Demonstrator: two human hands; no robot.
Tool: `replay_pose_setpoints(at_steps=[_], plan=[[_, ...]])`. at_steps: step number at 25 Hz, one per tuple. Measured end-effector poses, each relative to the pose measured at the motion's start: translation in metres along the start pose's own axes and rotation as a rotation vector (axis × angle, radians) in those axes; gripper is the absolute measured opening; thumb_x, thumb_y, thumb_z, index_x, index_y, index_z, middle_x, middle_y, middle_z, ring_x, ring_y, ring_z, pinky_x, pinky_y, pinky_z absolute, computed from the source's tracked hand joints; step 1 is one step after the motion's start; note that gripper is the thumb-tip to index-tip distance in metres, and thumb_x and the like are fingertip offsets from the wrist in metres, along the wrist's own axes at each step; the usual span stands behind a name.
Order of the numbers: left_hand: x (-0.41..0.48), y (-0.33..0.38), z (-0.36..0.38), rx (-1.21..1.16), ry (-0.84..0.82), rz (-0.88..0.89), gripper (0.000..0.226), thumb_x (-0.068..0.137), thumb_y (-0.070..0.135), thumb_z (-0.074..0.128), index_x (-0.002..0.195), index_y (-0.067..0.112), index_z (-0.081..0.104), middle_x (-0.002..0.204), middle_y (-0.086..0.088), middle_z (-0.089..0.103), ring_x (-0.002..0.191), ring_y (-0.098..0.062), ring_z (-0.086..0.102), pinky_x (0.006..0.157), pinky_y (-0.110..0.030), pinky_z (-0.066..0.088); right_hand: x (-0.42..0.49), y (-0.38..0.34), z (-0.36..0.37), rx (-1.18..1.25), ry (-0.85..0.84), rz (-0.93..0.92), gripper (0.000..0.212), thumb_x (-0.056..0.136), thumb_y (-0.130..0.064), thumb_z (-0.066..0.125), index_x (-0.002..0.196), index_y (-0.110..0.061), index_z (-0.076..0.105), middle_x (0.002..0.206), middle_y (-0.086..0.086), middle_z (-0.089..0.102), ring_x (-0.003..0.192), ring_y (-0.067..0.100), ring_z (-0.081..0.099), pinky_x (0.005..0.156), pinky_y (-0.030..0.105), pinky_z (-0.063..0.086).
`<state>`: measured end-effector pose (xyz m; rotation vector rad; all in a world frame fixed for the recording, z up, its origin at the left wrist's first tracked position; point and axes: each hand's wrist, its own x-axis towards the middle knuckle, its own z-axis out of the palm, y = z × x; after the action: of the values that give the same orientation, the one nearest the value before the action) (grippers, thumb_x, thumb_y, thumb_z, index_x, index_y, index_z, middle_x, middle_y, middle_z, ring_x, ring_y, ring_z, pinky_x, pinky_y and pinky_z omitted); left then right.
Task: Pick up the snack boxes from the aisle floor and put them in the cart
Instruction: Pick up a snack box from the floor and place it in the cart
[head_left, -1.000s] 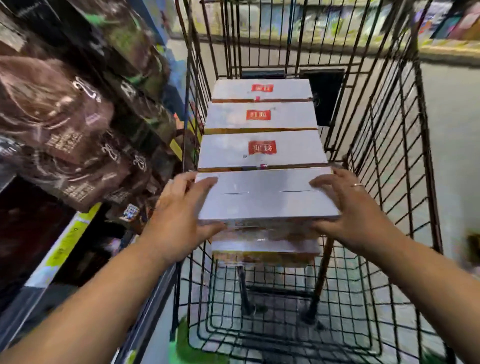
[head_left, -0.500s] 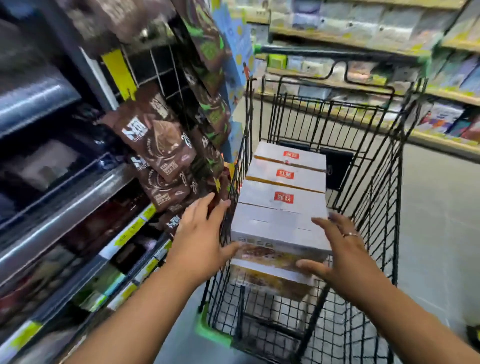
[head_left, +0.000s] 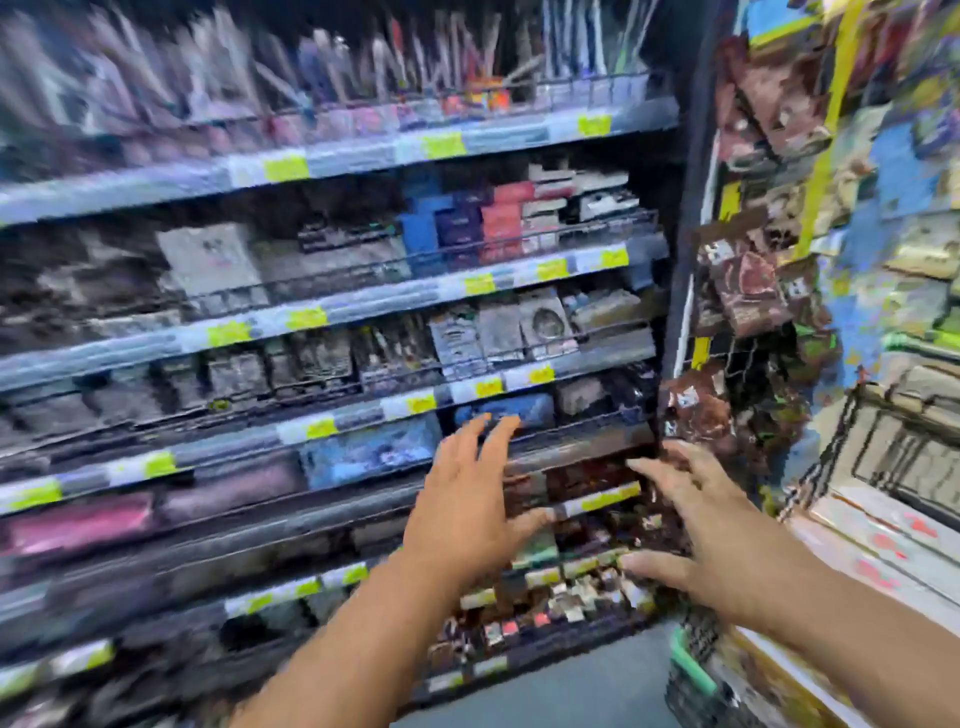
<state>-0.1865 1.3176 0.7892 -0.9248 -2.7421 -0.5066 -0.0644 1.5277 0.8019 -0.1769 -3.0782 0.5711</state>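
A: Left hand and right hand were spread wide, holding nothing; snack boxes lay in the cart, at right.
B: Risk: the view was blurred; a hand near the shelf goods could knock them down.

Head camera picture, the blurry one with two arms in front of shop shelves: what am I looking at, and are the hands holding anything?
No machine here: a person wears one camera on the head, looking forward and down, so you see their own bare arms. The left hand and right hand are spread open before the store shelves, holding nothing. At the right edge stands the shopping cart with pale snack boxes stacked inside; brown snack bags hang nearby. Everything is blurred.
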Motion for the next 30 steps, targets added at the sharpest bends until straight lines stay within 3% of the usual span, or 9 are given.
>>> replay_pose_setpoints(at_steps=[4,7,14,22,30], plan=[[-0.114,-0.093,-0.088,0.059,0.139,-0.221,0.091,0.082,0.06,0.061,0.151,0.033,0.008,0.159,-0.001,0.008,0.145,-0.026,0.016,0.117,-0.041,0.022,0.012,-0.162,0.022,-0.068,-0.106,-0.273,0.087,0.08,-0.067,0.057,0.147,-0.045,0.006,0.155,-0.012,-0.016,0.142,0.02,0.026,0.112,0.034,0.033],[-0.214,-0.158,-0.135,0.074,0.197,-0.41,0.092,0.082,0.059,0.063,0.151,0.033,0.008,0.159,-0.002,0.008,0.144,-0.029,0.018,0.115,-0.044,0.028,0.003,-0.278,0.06,-0.104,-0.139,-0.457,0.088,0.08,-0.065,0.058,0.149,-0.041,0.009,0.158,-0.003,-0.007,0.144,0.024,0.022,0.115,0.035,0.026],[-0.5,-0.307,-0.252,0.195,0.314,-0.85,0.095,0.082,0.058,0.064,0.151,0.034,0.004,0.157,0.004,0.006,0.144,-0.026,0.015,0.114,-0.041,0.028,-0.081,-0.586,0.194,-0.073,-0.268,-0.892,0.097,0.074,-0.066,0.066,0.148,-0.04,0.01,0.156,-0.004,0.003,0.14,0.026,0.028,0.112,0.04,0.033],[-0.723,-0.422,-0.322,0.251,0.409,-1.226,0.095,0.077,0.055,0.07,0.15,0.034,0.012,0.155,0.001,0.014,0.139,-0.027,0.024,0.111,-0.039,0.029,-0.143,-0.826,0.333,0.066,-0.428,-1.107,0.102,0.07,-0.062,0.072,0.15,-0.036,0.013,0.157,0.001,0.009,0.138,0.028,0.033,0.11,0.04,0.036],[-0.863,-0.542,-0.35,0.253,0.446,-1.616,0.095,0.078,0.053,0.07,0.151,0.032,0.013,0.157,0.002,0.008,0.14,-0.027,0.023,0.109,-0.04,0.033,-0.158,-1.041,0.457,0.025,-0.59,-1.391,0.108,0.069,-0.061,0.074,0.152,-0.033,0.011,0.156,0.008,0.01,0.14,0.032,0.03,0.112,0.041,0.033]])
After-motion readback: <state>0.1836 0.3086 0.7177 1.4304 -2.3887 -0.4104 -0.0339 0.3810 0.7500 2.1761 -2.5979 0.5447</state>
